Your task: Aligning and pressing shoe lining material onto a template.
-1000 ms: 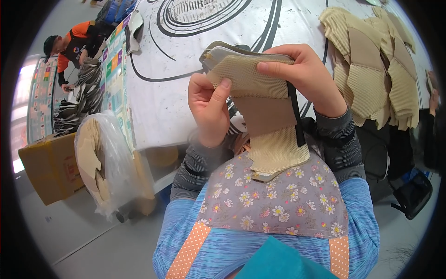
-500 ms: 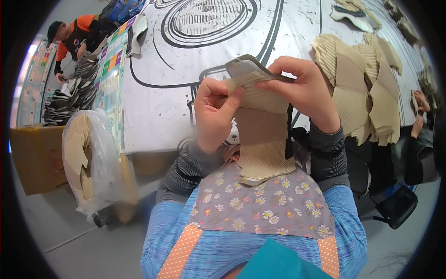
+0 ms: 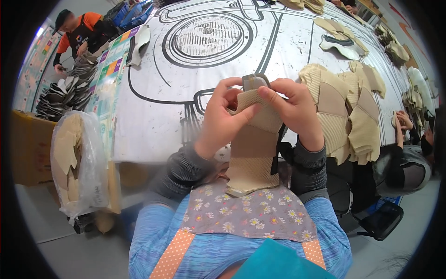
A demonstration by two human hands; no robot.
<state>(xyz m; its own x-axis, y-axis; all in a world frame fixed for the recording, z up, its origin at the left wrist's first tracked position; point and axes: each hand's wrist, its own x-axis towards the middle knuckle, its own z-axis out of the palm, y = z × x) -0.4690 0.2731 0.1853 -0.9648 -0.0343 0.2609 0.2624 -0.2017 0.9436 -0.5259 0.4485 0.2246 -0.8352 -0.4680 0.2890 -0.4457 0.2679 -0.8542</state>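
Observation:
Upright in front of my apron [image 3: 251, 209] stands a beige mesh fabric piece [image 3: 253, 144] with a smooth brown band across its middle. Its lower end rests against the apron. At its top edge a grey lining [image 3: 254, 83] shows, curled behind the mesh. My left hand [image 3: 218, 118] pinches the upper left edge, thumb on the mesh. On the upper right edge my right hand [image 3: 295, 109] closes, its thumb pressing the front near the grey lining. The fingers behind the fabric are partly hidden.
Overlapping stacks of similar beige pieces [image 3: 335, 100] lie to the right on the printed white table [image 3: 158, 125]. A plastic bag of beige pieces [image 3: 69, 149] stands at left, near a cardboard box [image 3: 30, 144]. A person [image 3: 76, 35] handles a dark stack; another person's hands [image 3: 403, 123] are at far right.
My hands have drawn closer together at the top of the fabric piece, which now curls more tightly there. The right thumb has come onto its front. The whole view has shifted.

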